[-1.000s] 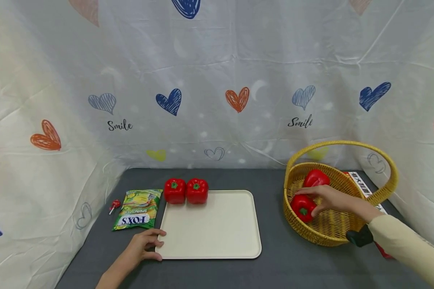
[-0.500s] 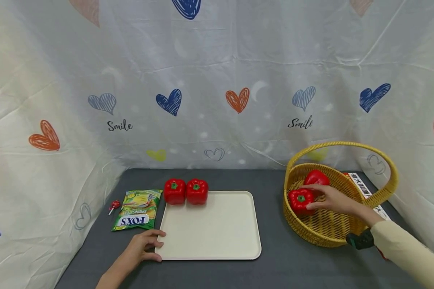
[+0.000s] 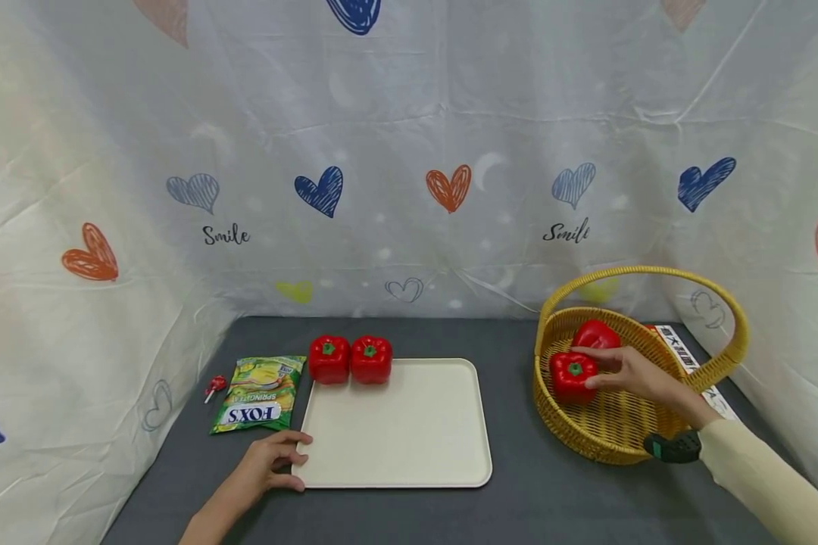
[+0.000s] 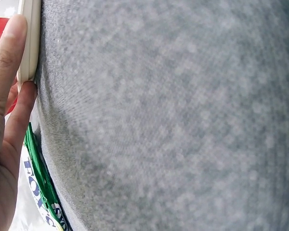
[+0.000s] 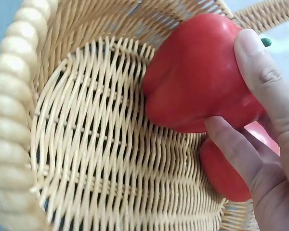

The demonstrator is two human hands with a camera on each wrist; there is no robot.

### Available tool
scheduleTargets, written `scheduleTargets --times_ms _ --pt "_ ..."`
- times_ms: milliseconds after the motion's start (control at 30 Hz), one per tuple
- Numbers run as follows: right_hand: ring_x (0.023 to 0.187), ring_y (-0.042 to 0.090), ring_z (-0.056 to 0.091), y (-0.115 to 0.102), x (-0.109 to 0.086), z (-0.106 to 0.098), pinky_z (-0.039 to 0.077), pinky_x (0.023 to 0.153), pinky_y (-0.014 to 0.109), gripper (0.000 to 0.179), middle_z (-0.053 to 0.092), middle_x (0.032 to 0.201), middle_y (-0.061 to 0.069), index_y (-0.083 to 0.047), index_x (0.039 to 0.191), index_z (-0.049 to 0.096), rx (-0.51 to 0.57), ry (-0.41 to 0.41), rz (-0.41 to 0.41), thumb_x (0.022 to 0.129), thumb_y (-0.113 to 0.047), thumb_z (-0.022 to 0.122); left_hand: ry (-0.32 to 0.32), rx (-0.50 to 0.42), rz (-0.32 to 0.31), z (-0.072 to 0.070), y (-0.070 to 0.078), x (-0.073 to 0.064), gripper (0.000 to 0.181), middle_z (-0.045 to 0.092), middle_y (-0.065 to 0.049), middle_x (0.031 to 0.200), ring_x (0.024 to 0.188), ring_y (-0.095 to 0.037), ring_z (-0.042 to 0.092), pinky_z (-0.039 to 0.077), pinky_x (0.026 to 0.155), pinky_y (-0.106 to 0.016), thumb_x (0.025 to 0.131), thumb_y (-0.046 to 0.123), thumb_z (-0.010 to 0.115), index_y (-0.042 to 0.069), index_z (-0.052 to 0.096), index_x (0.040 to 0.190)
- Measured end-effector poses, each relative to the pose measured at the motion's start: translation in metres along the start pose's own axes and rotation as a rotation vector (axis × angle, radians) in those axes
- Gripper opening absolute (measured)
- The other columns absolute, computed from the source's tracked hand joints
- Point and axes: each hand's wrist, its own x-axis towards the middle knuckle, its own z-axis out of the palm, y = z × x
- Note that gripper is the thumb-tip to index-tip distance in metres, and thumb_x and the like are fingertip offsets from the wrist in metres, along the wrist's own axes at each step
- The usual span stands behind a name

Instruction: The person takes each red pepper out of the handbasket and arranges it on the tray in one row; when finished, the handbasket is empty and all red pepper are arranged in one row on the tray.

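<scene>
A lollipop (image 3: 215,385) lies leftmost on the surface (image 3: 416,522), then the Fox's packet (image 3: 259,392), then the tray (image 3: 398,439), with a left bell pepper (image 3: 329,362) and a right bell pepper (image 3: 371,361) side by side at its far left corner. Well over to the right stands the basket (image 3: 579,439), a near bell pepper (image 3: 569,384) and a far bell pepper (image 3: 595,333) inside, a package (image 3: 678,348) past its right side. A curtain (image 3: 395,113) hangs behind.

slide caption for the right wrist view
A right hand holds a red bell pepper in a wicker basket, a second pepper partly hidden
</scene>
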Motion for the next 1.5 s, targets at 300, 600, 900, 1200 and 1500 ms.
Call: scheduleTargets --times_ms 300,600,900,1200,1500 --pt "0.097 0.025 0.059 0.002 -0.006 0.003 0.056 0.076 0.028 0.062 0.056 0.125 0.026 -0.003 0.141 0.045 0.094 0.033 0.12 0.089 -0.024 0.071 -0.001 0.023 0.014 0.0 0.001 0.001 0.03 0.061 -0.015 0.116 0.097 -0.011 0.059 0.054 0.077 -0.028 0.068 0.022 0.083 0.006 0.074 0.092" --pt "0.109 0.035 0.054 -0.003 -0.005 0.004 0.054 0.079 0.031 0.068 0.057 0.124 0.025 -0.003 0.141 0.045 -0.013 0.057 0.096 0.085 -0.027 0.075 0.0 0.027 0.0 0.0 0.0 0.001 0.029 0.061 -0.015 0.116 0.096 -0.01 0.06 0.054 0.078 -0.029 0.068 0.021 0.083 0.006 0.074 0.091" --pt "0.103 0.03 0.062 0.0 -0.012 0.004 0.056 0.077 0.03 0.07 0.054 0.124 0.033 0.009 0.141 0.037 0.155 0.082 0.125 0.087 -0.018 0.072 -0.009 0.023 -0.012 0.0 -0.002 0.001 0.03 0.06 -0.015 0.116 0.095 -0.009 0.059 0.054 0.078 -0.03 0.068 0.022 0.083 0.006 0.074 0.091" --pt "0.104 0.02 0.062 -0.029 -0.025 0.003 0.056 0.08 0.037 0.072 0.043 0.133 0.039 0.009 0.144 0.03 0.28 0.124 0.156 0.089 -0.014 0.07 -0.012 0.019 -0.021 0.002 -0.004 0.001 0.03 0.061 -0.014 0.116 0.096 -0.011 0.06 0.054 0.078 -0.029 0.068 0.024 0.083 0.007 0.074 0.091" --pt "0.098 0.01 0.063 -0.067 -0.032 -0.002 0.056 0.079 0.037 0.064 0.058 0.125 0.018 0.007 0.143 0.033 0.425 0.093 0.143 0.09 -0.007 0.067 0.002 0.043 0.023 0.001 -0.005 0.0 0.031 0.061 -0.015 0.115 0.095 -0.011 0.06 0.054 0.076 -0.028 0.068 0.024 0.083 0.006 0.075 0.091"
